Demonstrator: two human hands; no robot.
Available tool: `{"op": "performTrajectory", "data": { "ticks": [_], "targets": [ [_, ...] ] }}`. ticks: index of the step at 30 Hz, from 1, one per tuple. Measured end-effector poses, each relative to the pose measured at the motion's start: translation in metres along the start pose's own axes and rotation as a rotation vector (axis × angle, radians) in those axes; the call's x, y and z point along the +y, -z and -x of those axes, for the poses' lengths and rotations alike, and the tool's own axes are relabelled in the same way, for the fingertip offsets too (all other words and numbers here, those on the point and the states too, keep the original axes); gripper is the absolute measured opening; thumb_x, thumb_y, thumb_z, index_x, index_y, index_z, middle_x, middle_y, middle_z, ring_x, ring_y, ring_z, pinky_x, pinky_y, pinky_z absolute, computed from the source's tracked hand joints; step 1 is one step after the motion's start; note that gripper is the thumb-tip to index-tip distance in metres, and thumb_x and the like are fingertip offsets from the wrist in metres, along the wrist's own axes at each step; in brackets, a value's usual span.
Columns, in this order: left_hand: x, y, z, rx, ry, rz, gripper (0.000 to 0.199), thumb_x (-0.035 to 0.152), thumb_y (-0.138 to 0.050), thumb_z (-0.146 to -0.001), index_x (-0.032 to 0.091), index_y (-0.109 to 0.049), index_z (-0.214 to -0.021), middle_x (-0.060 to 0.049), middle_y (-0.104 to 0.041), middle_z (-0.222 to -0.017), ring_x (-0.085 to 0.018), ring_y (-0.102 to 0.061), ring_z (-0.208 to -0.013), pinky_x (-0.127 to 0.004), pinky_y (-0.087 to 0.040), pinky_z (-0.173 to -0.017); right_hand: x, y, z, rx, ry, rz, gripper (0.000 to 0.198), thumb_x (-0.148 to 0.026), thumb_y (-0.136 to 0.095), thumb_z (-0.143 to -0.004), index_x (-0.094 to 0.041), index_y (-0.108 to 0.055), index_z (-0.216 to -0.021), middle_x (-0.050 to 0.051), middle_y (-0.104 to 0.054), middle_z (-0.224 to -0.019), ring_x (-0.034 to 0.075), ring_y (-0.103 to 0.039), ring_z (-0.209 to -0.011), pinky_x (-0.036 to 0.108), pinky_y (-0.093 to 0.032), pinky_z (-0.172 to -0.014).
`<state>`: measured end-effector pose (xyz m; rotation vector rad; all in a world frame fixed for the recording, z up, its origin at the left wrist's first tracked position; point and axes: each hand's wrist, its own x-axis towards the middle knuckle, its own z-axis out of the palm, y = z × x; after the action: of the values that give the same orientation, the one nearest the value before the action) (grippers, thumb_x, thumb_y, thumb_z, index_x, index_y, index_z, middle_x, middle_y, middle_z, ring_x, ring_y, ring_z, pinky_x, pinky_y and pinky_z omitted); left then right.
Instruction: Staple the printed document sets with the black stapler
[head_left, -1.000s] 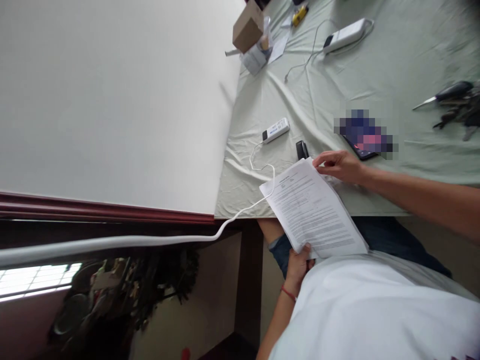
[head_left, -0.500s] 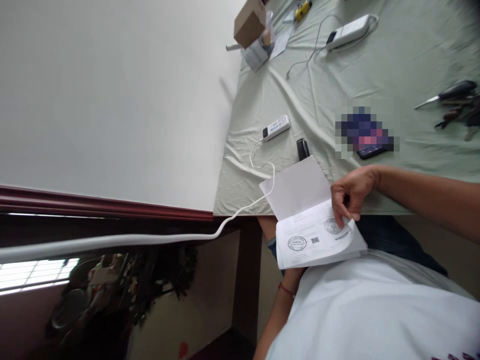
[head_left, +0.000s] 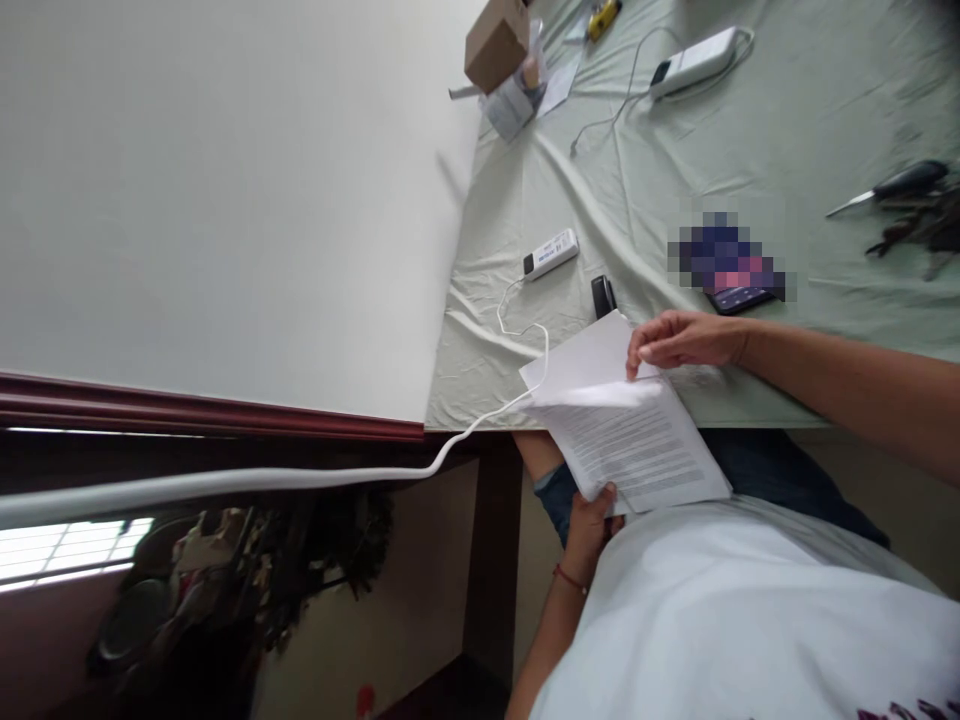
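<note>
A stack of printed sheets [head_left: 637, 455] lies open across my lap and the table's front edge. My left hand [head_left: 592, 520] grips its lower left corner, thumb on top and fingers underneath. My right hand [head_left: 681, 340] is at the far side of the stack, fingertips closed at the edge of a single page [head_left: 600, 395]. That page is lifted, partly turned over and smeared by motion. Beyond it a turned-back sheet [head_left: 577, 352] rests on the table. Dense lines of text show on the exposed page.
Just past the papers lies a small black object [head_left: 603, 296], with a white power bank [head_left: 551, 254] and its cable nearby. A phone [head_left: 739, 298], a screwdriver [head_left: 892, 188], another white device [head_left: 694, 65] and a cardboard box [head_left: 496, 45] sit on the green cloth [head_left: 810, 120].
My right hand has moved away from my body and leftward, turning the stamped page over toward the far side. A text page now shows, and my left thumb has come into view on the stack.
</note>
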<state>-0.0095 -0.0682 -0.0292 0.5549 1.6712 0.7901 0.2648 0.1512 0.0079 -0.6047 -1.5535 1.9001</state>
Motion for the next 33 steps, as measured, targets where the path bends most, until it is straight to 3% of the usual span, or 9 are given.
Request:
{"op": "performTrajectory", "data": {
  "ticks": [4, 9, 12, 14, 19, 23, 26, 29, 33],
  "targets": [
    [-0.003, -0.003, 0.004, 0.004, 0.034, 0.125, 0.066, 0.059, -0.1, -0.048, 0.013, -0.072, -0.086, -0.004, -0.069, -0.073, -0.007, -0.049, -0.049, -0.02, -0.035, -0.042, -0.002, -0.001, -0.005, 0.293, 0.155, 0.051, 0.053, -0.071, -0.065, -0.09, -0.02, -0.077, -0.095, -0.005, -0.045, -0.056, 0.009, -0.033, -0.05, 0.026, -0.026, -0.049],
    [-0.004, -0.003, 0.004, -0.013, 0.055, 0.172, 0.067, 0.058, -0.1, -0.044, 0.013, -0.072, -0.086, -0.001, -0.065, -0.065, -0.006, -0.044, -0.044, -0.02, -0.031, -0.039, 0.005, -0.002, -0.014, 0.657, 0.417, 0.652, 0.037, -0.051, -0.058, -0.098, -0.021, -0.078, -0.102, 0.005, -0.071, -0.08, 0.019, -0.059, -0.069, 0.036, -0.05, -0.072],
    [-0.003, -0.004, 0.004, -0.053, 0.043, 0.187, 0.062, 0.056, -0.099, -0.048, 0.013, -0.071, -0.084, 0.001, -0.062, -0.061, -0.004, -0.038, -0.041, -0.021, -0.028, -0.038, 0.011, -0.003, -0.022, 0.668, 0.547, 1.011, 0.037, -0.038, -0.05, -0.101, -0.019, -0.075, -0.122, 0.013, -0.077, -0.12, 0.029, -0.068, -0.105, 0.048, -0.05, -0.101],
    [-0.002, -0.005, 0.005, -0.064, 0.04, 0.186, 0.059, 0.054, -0.098, -0.05, 0.013, -0.071, -0.083, 0.0, -0.064, -0.064, -0.003, -0.038, -0.042, -0.02, -0.028, -0.039, 0.013, -0.004, -0.026, 0.631, 0.5, 1.142, 0.042, -0.033, -0.047, -0.103, -0.018, -0.069, -0.136, 0.014, -0.07, -0.141, 0.033, -0.063, -0.124, 0.053, -0.047, -0.109],
    [-0.001, -0.006, 0.007, -0.064, 0.059, 0.173, 0.066, 0.056, -0.098, -0.051, 0.015, -0.075, -0.098, -0.002, -0.072, -0.077, -0.005, -0.045, -0.047, -0.02, -0.029, -0.041, 0.01, -0.01, -0.027, 0.468, 0.272, 1.294, 0.04, -0.028, -0.045, -0.102, -0.019, -0.071, -0.131, 0.011, -0.068, -0.144, 0.034, -0.052, -0.141, 0.053, -0.041, -0.117],
    [-0.003, -0.004, 0.003, -0.094, 0.059, 0.203, 0.07, 0.062, -0.098, -0.049, 0.015, -0.073, -0.095, 0.001, -0.067, -0.066, -0.004, -0.037, -0.04, -0.021, -0.024, -0.038, 0.003, -0.012, -0.022, 0.607, 0.094, 1.175, 0.042, -0.03, -0.048, -0.1, -0.014, -0.068, -0.134, 0.017, -0.068, -0.139, 0.034, -0.061, -0.127, 0.049, -0.048, -0.109],
    [-0.005, 0.0, 0.001, -0.109, 0.081, 0.244, 0.069, 0.059, -0.1, -0.048, 0.015, -0.071, -0.092, 0.002, -0.064, -0.062, -0.003, -0.034, -0.037, -0.021, -0.022, -0.036, -0.002, -0.015, -0.017, 0.704, -0.143, 0.841, 0.057, -0.044, -0.061, -0.097, -0.015, -0.058, -0.146, 0.019, -0.071, -0.131, 0.031, -0.071, -0.103, 0.048, -0.056, -0.095],
    [-0.005, 0.002, 0.0, -0.141, 0.119, 0.298, 0.07, 0.056, -0.101, -0.047, 0.014, -0.071, -0.095, 0.002, -0.067, -0.064, -0.002, -0.034, -0.035, -0.019, -0.02, -0.034, -0.009, -0.025, -0.009, 0.572, -0.351, 0.332, 0.058, -0.056, -0.07, -0.092, -0.02, -0.063, -0.137, 0.017, -0.077, -0.118, 0.029, -0.073, -0.094, 0.041, -0.06, -0.081],
    [-0.003, 0.001, 0.002, -0.28, 0.124, 0.353, 0.072, 0.052, -0.101, -0.053, 0.013, -0.074, -0.108, -0.003, -0.075, -0.076, -0.002, -0.04, -0.037, -0.018, -0.022, -0.034, -0.017, -0.042, 0.005, 0.429, -0.44, -0.139, 0.041, -0.041, -0.088, -0.077, -0.018, -0.074, -0.107, 0.015, -0.079, -0.111, 0.029, -0.075, -0.092, 0.04, -0.063, -0.08]
  ]
}}
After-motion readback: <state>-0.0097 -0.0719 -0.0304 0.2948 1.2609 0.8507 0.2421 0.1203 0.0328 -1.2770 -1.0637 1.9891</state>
